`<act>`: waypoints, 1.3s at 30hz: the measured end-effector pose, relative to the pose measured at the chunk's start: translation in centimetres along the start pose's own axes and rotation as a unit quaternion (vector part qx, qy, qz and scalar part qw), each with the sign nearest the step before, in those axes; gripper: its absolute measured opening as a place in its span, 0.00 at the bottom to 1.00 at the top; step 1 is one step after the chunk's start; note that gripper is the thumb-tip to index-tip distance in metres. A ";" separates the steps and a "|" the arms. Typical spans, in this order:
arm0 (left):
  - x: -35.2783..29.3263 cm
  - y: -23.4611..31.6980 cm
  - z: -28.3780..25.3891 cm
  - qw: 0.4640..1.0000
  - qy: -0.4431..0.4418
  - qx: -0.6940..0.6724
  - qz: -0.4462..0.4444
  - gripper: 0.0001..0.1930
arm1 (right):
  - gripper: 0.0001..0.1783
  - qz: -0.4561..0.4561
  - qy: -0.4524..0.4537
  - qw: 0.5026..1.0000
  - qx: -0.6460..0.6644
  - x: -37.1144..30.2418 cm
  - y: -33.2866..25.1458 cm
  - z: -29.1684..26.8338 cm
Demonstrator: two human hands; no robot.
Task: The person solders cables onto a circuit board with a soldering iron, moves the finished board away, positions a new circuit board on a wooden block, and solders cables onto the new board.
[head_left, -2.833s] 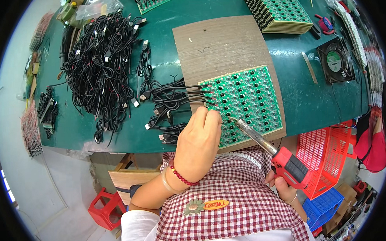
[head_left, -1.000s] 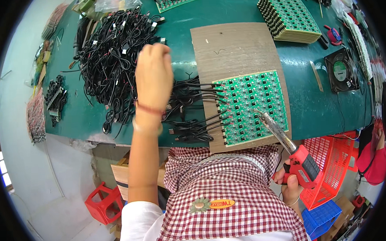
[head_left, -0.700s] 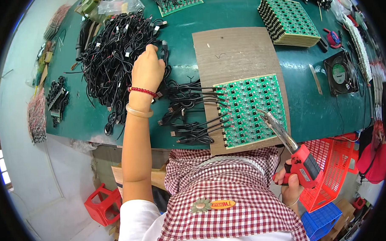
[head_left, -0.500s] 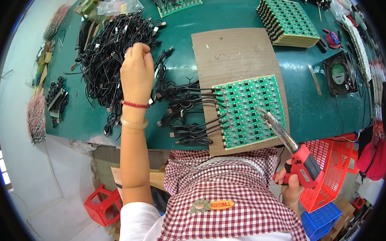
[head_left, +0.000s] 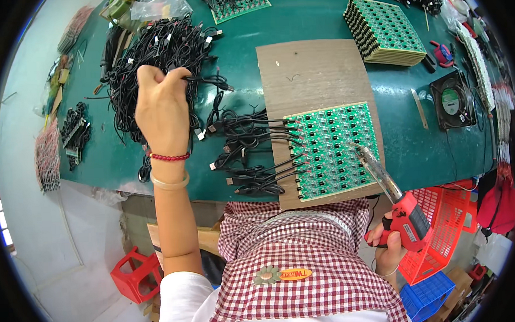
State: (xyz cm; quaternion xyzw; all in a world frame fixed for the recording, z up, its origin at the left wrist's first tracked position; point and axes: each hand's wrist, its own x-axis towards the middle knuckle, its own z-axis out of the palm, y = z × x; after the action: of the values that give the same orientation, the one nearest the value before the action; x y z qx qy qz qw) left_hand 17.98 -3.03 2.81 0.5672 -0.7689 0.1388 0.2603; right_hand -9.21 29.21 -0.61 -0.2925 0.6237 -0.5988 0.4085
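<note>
My left hand (head_left: 162, 110) reaches over a big heap of black USB cables (head_left: 151, 48), its thumb and fingertips pinched on one black cable (head_left: 209, 81) whose plug end points right. In my right hand (head_left: 388, 247) is a red soldering gun (head_left: 408, 221) with a long metal barrel. Its tip sits over or on the green circuit board panel (head_left: 331, 150); whether it touches cannot be made out. Along the panel's left side, several bundled black cables (head_left: 251, 144) are joined by thin wires. A brown board (head_left: 314, 68) lies under the panel.
At the back right stands a stack of green panels (head_left: 386, 31). A black fan (head_left: 454, 100) and a thin blade-like strip (head_left: 420, 108) lie on the right. More cables rest on another panel (head_left: 243, 8) at the back. Red (head_left: 435, 228) and blue (head_left: 427, 297) crates stand below the table edge.
My left hand has shifted left and slightly nearer, and its fingers now pinch a cable from the heap. The soldering gun has moved only slightly to the right.
</note>
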 end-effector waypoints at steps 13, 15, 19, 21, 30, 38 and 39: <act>0.1 -3.6 -1.6 0.653 0.130 -0.711 -0.228 0.10 | 0.30 -0.009 -0.014 1.000 0.008 0.8 -0.5 0.7; 1.1 -4.2 -2.2 0.532 0.171 -0.767 -0.315 0.09 | 0.30 -0.012 -0.011 1.000 0.015 0.7 -0.5 0.9; 0.6 0.2 -4.5 0.740 -0.060 -0.632 -0.221 0.09 | 0.30 -0.006 -0.001 1.000 0.013 0.5 0.1 0.6; -0.7 2.7 -5.9 0.849 -0.241 -0.463 -0.083 0.08 | 0.27 -0.025 -0.021 0.999 -0.021 0.5 0.0 0.7; -8.1 9.0 -2.2 0.757 -0.352 -0.550 0.000 0.10 | 0.28 -0.014 -0.029 0.999 -0.023 0.6 -0.3 0.9; -8.6 9.4 -2.3 0.699 -0.350 -0.614 -0.106 0.08 | 0.28 -0.008 -0.018 1.000 -0.016 0.4 0.1 0.7; -8.7 9.5 -2.3 0.707 -0.347 -0.608 -0.103 0.09 | 0.29 -0.010 -0.019 1.000 -0.013 0.4 0.1 0.8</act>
State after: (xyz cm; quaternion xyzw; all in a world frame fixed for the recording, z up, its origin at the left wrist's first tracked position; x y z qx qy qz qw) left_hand 11.52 8.11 0.63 0.3703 -0.6597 -0.5927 0.2764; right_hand -8.69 28.52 -0.75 -0.3153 0.6207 -0.5889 0.4104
